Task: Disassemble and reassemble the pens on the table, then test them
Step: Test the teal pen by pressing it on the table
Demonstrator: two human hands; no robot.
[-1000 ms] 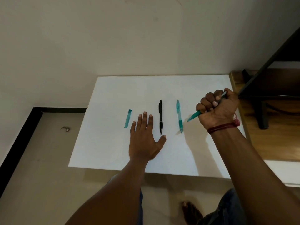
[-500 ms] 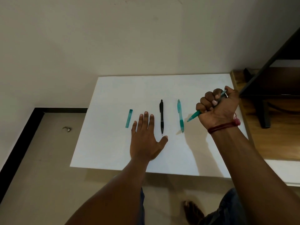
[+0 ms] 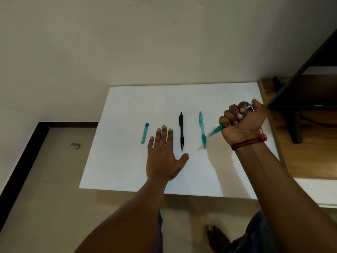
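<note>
My right hand (image 3: 242, 123) grips a teal pen (image 3: 217, 130) in a fist, tip pointing down-left just above the white table (image 3: 127, 161). My left hand (image 3: 164, 157) lies flat on the table with straight fingers, holding nothing. A black pen (image 3: 181, 131) lies just right of its fingers. Further right lies a second teal pen (image 3: 202, 132), close to the held pen's tip. A short teal cap or barrel piece (image 3: 145, 133) lies left of my left hand.
A beige wall stands behind the table. A wooden surface with a dark metal frame (image 3: 299, 106) adjoins the table's right edge. The floor (image 3: 45, 179) with a black skirting strip lies to the left; a small bit of debris (image 3: 75, 145) rests there.
Both hands keep their poses and the pens stay put. The view has shifted very slightly.
</note>
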